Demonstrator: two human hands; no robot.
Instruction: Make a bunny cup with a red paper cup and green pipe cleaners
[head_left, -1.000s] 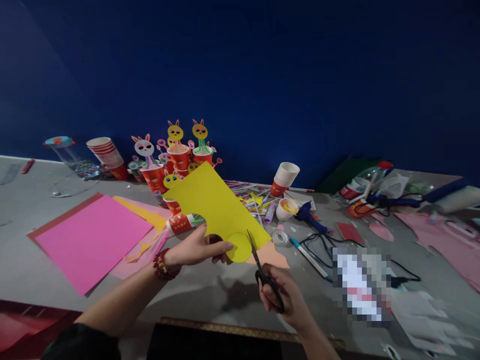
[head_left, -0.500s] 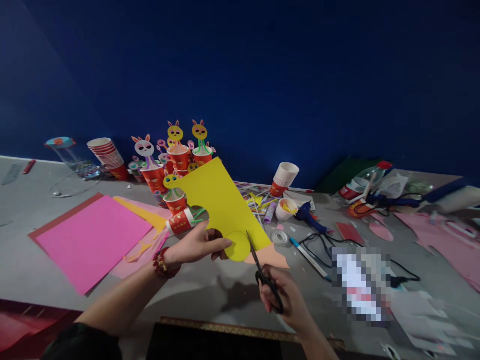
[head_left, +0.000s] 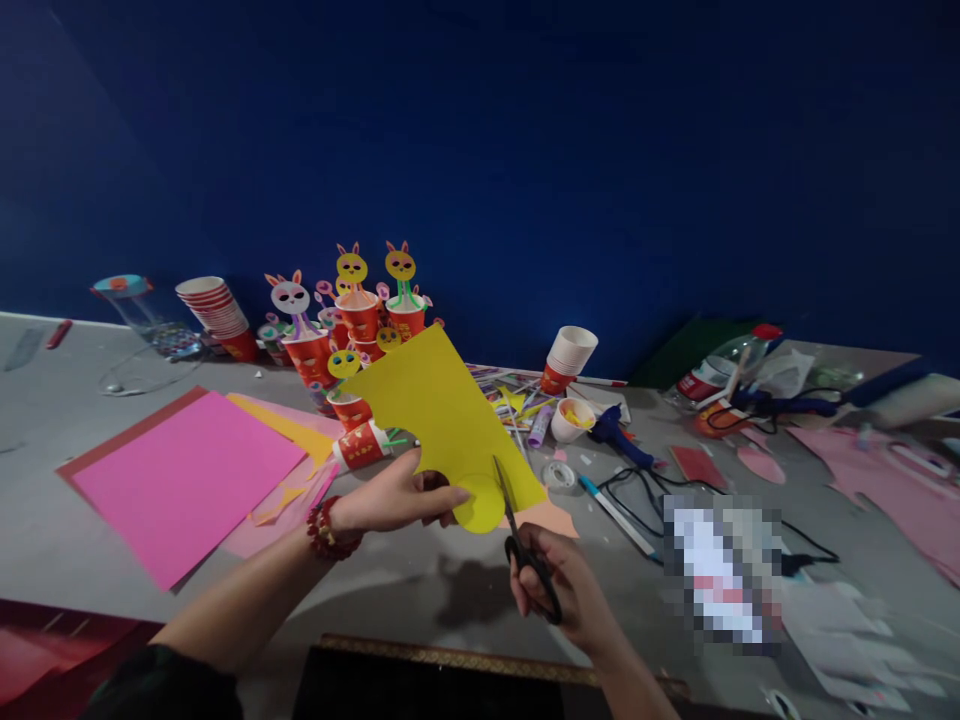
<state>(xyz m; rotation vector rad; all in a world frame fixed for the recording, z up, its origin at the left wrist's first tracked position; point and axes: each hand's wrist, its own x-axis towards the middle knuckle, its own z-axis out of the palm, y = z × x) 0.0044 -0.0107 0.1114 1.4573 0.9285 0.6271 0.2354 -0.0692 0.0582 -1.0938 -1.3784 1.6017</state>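
Between thumb and fingers, my left hand (head_left: 405, 492) pinches a sheet of yellow paper (head_left: 450, 400) by its lower left edge. A rounded, partly cut disc shape (head_left: 481, 503) shows at the sheet's near end, and curved notches mark its left side. My right hand (head_left: 559, 580) is wrapped round the black handles of a pair of scissors (head_left: 511, 507). The blades point away from me and lie at the right rim of the disc shape, against the yellow paper. Behind the sheet stand red paper cups (head_left: 309, 355) topped with paper rabbit faces (head_left: 290, 296).
Pink paper sheets (head_left: 191, 480) lie at the left. Stacked paper cups (head_left: 568, 352), a tape roll (head_left: 559, 475), a blue marker (head_left: 619, 515) and a blue glue gun (head_left: 622, 438) with a black cord sit to the right. A plastic bottle (head_left: 727, 365) leans farther right.
The yellow sheet has shifted slightly nearer and to the right with my left hand. The scissors have turned a little more upright, staying at the disc's right rim.
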